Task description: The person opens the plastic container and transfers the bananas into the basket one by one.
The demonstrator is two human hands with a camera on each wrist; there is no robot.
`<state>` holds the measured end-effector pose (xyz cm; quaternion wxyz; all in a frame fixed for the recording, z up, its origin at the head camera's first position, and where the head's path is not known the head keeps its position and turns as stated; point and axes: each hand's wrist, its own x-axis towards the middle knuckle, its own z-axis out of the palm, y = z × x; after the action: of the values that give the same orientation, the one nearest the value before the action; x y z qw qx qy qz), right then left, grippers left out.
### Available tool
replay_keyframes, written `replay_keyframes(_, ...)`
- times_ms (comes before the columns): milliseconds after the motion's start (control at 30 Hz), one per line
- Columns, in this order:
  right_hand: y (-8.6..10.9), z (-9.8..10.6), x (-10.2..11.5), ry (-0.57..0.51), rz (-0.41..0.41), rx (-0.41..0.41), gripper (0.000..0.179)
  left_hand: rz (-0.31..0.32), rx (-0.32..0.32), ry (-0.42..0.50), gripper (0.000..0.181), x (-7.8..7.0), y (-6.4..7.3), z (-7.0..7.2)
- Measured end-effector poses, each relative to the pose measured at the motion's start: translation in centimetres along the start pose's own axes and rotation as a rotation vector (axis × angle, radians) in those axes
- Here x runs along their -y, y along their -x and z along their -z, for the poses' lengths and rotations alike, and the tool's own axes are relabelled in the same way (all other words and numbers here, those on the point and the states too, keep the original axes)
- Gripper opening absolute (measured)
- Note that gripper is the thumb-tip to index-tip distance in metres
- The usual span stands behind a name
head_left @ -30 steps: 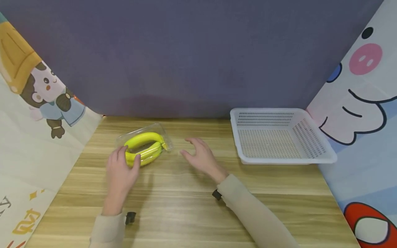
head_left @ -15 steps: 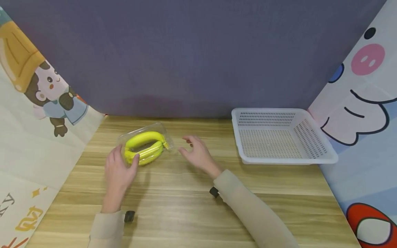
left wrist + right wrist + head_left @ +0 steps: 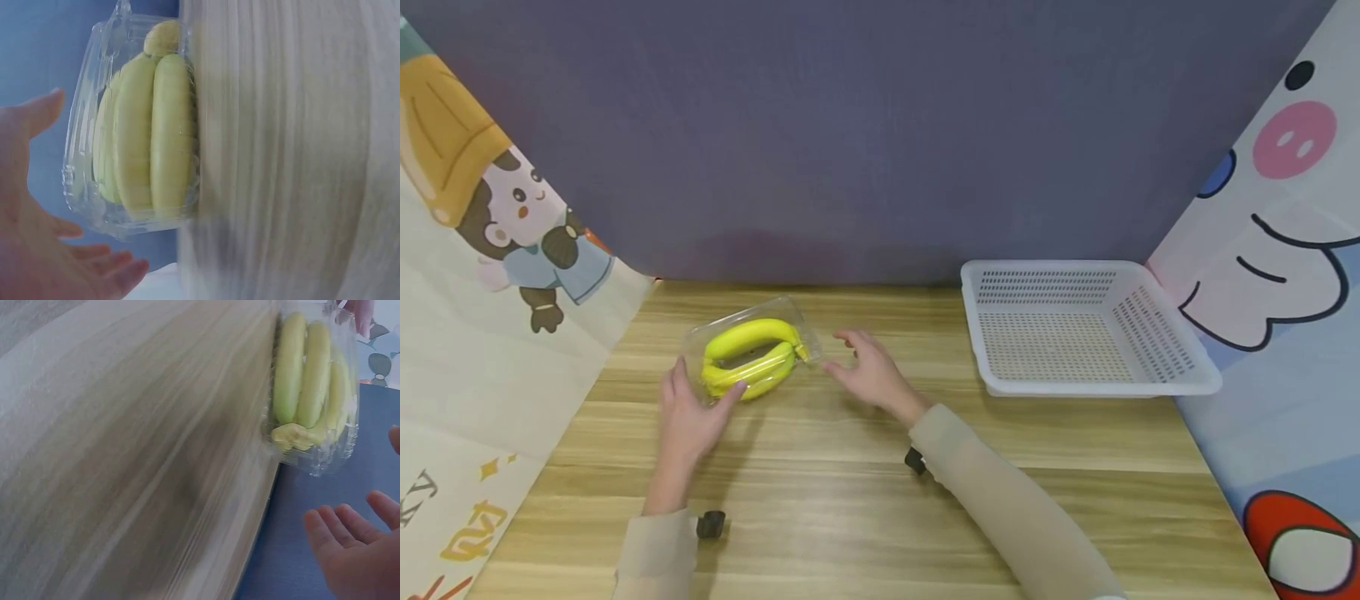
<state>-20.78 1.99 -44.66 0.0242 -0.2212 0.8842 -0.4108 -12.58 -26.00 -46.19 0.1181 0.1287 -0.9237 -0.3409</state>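
Note:
A clear plastic clamshell box (image 3: pixel 694 337) lies on the left part of the wooden table, with yellow bananas (image 3: pixel 748 335) inside. My left hand (image 3: pixel 688 421) is at the box's near left corner, thumb and fingers spread apart. In the left wrist view a gap shows between that hand and the box, and the bananas (image 3: pixel 172 137) stand out through the clear wall. My right hand (image 3: pixel 874 375) hovers off the box's right end, by the banana stems, fingers loosely bent and holding nothing. The right wrist view has its fingers (image 3: pixel 325 534) apart from the box.
A white perforated plastic basket (image 3: pixel 1097 389) stands at the table's back right. Behind the table rises a grey-blue panel (image 3: pixel 865 150). Cartoon-printed sheets flank the left and right sides. Wood tabletop (image 3: pixel 850 500) extends between box and basket and toward the front.
The right hand has shifted slightly left, closer to the box's end. The left hand has drawn back a little from the box's corner. The box has stayed in place.

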Motion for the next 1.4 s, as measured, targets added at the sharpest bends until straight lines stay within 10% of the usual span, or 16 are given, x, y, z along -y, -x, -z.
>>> replay_keyframes(533, -1.3, -0.6, -0.2, 0.028, -0.03, 0.093, 0.078, 0.055, 0.233, 0.418, 0.114, 1.6, -1.9, 0.1)
replay_keyframes(1400, -3.1, -4.3, -1.0, -0.273, -0.089, 0.072, 0.076, 0.18, 0.279, 0.467, 0.117, 2.8, -1.9, 0.0)
